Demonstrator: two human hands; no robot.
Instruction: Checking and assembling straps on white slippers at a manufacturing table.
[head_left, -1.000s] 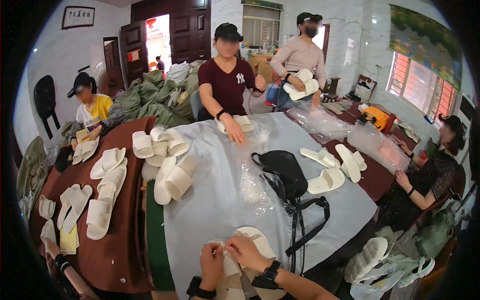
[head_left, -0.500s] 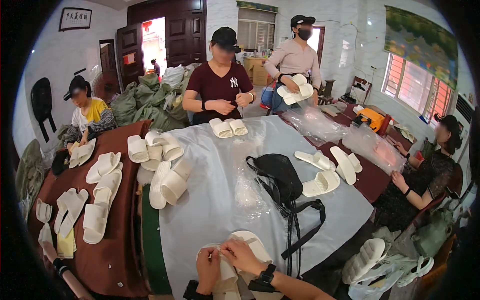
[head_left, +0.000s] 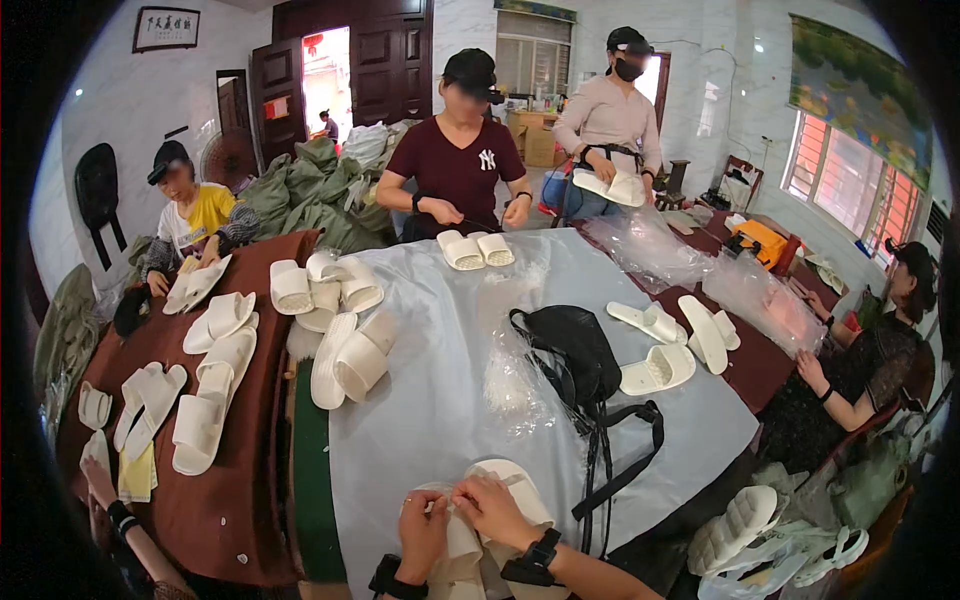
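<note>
While both stay put | left hand, right hand pinching white slipper | unchanged

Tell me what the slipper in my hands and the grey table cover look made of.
The slipper looks like moulded foam or soft plastic: cream, matte, thick one-piece sole and strap. The grey table cover looks like a thin synthetic sheet: smooth with a faint sheen and soft creases. Neither is certain by sight.

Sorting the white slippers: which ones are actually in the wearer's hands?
The pair at the table's near edge, gripped by left hand and right hand; all others lie untouched farther away.
</note>
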